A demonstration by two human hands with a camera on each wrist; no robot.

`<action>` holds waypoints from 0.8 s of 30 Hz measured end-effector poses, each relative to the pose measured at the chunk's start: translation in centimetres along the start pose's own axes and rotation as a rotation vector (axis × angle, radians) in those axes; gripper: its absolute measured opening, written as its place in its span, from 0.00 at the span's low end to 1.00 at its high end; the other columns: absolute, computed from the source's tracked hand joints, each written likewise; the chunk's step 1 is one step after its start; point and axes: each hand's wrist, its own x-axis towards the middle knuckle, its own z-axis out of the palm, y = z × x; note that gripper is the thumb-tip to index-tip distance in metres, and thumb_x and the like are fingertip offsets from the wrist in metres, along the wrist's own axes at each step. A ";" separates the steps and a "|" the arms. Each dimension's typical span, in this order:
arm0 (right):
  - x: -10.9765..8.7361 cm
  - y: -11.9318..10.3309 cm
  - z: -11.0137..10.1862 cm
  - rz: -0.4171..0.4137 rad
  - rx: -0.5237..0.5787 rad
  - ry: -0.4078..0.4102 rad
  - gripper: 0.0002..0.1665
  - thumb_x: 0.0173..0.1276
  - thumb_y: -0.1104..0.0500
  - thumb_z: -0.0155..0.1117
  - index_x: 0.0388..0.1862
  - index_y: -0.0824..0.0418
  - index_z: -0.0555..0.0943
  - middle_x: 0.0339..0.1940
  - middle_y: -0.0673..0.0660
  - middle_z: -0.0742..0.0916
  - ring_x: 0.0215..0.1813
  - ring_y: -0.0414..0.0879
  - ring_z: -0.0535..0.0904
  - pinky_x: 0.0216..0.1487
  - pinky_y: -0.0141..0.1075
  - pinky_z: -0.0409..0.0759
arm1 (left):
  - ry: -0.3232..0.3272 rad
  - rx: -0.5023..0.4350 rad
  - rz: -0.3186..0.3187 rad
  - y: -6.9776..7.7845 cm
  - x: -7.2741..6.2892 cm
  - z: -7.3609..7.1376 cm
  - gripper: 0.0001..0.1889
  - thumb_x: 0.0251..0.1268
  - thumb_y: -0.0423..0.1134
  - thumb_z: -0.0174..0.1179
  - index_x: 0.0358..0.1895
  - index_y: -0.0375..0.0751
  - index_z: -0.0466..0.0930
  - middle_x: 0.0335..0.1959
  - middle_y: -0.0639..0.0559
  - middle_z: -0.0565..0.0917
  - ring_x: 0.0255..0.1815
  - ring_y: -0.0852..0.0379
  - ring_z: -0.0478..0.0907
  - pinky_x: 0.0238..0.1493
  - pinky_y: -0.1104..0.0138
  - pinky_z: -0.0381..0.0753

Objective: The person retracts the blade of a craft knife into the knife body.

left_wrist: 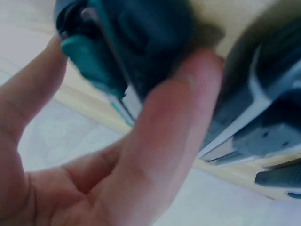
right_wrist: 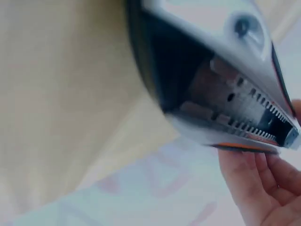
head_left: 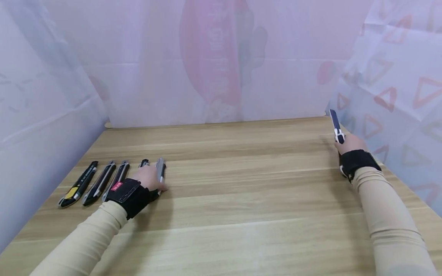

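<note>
My left hand is at the right end of a row of utility knives, its thumb and fingers on either side of a black utility knife with green parts. In the head view the grey front of that knife sticks out past the fingers. Close beside it lies another dark utility knife, partly hidden by the hand. Over the far right of the table, my right hand grips a white and dark utility knife, its front pointing away. The right wrist view shows its hollow, toothed body.
Left of my left hand lie a black utility knife with a yellow patch and two dark ones, side by side. The wooden table is bordered by printed white sheets at the back and both sides.
</note>
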 end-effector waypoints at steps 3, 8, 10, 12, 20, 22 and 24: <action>0.5 -2.0 -0.2 -0.041 0.041 0.004 0.17 0.56 0.57 0.53 0.24 0.74 0.71 0.18 0.67 0.76 0.20 0.57 0.71 0.19 0.43 0.67 | 0.095 -0.019 0.021 0.7 -0.1 -0.6 0.20 0.44 0.50 0.62 0.27 0.32 0.74 0.21 0.44 0.76 0.22 0.52 0.72 0.20 0.64 0.70; 0.9 -7.6 0.0 -0.130 0.174 0.034 0.16 0.57 0.56 0.55 0.27 0.70 0.73 0.20 0.63 0.78 0.23 0.53 0.73 0.22 0.36 0.67 | 0.238 -0.108 0.092 4.8 0.0 -1.6 0.24 0.51 0.54 0.56 0.36 0.32 0.74 0.25 0.42 0.79 0.22 0.52 0.74 0.20 0.64 0.73; 0.6 -10.1 0.4 -0.171 0.245 0.050 0.15 0.57 0.56 0.56 0.29 0.70 0.74 0.23 0.63 0.79 0.26 0.52 0.74 0.25 0.36 0.68 | 0.250 -0.198 0.160 7.2 0.1 -1.7 0.31 0.51 0.55 0.55 0.50 0.32 0.68 0.39 0.38 0.78 0.33 0.48 0.77 0.32 0.60 0.77; 0.0 -12.7 0.8 -0.199 0.327 0.037 0.16 0.56 0.56 0.58 0.32 0.69 0.73 0.26 0.63 0.79 0.29 0.51 0.74 0.28 0.35 0.70 | 0.243 -0.298 0.257 9.6 0.4 -1.5 0.37 0.52 0.54 0.55 0.59 0.33 0.58 0.54 0.36 0.70 0.48 0.45 0.73 0.48 0.56 0.73; -4.1 -20.4 0.7 -0.268 0.604 -0.067 0.22 0.54 0.52 0.62 0.38 0.66 0.66 0.30 0.58 0.77 0.31 0.46 0.73 0.29 0.32 0.75 | 0.112 -0.620 0.458 16.0 1.0 0.3 0.42 0.50 0.52 0.58 0.65 0.41 0.47 0.61 0.41 0.63 0.59 0.47 0.64 0.57 0.58 0.66; -5.0 -21.5 0.3 -0.294 0.638 -0.067 0.23 0.53 0.52 0.62 0.38 0.65 0.66 0.30 0.58 0.77 0.30 0.46 0.74 0.30 0.32 0.75 | 0.069 -0.690 0.461 16.6 0.9 0.6 0.42 0.50 0.50 0.59 0.65 0.44 0.46 0.61 0.41 0.63 0.57 0.46 0.66 0.54 0.58 0.69; -5.7 -22.3 0.0 -0.321 0.663 -0.057 0.22 0.52 0.52 0.63 0.37 0.65 0.66 0.30 0.58 0.77 0.30 0.46 0.74 0.31 0.33 0.74 | 0.044 -0.758 0.472 16.9 0.9 0.7 0.40 0.50 0.48 0.59 0.65 0.45 0.47 0.59 0.40 0.65 0.54 0.44 0.69 0.51 0.59 0.72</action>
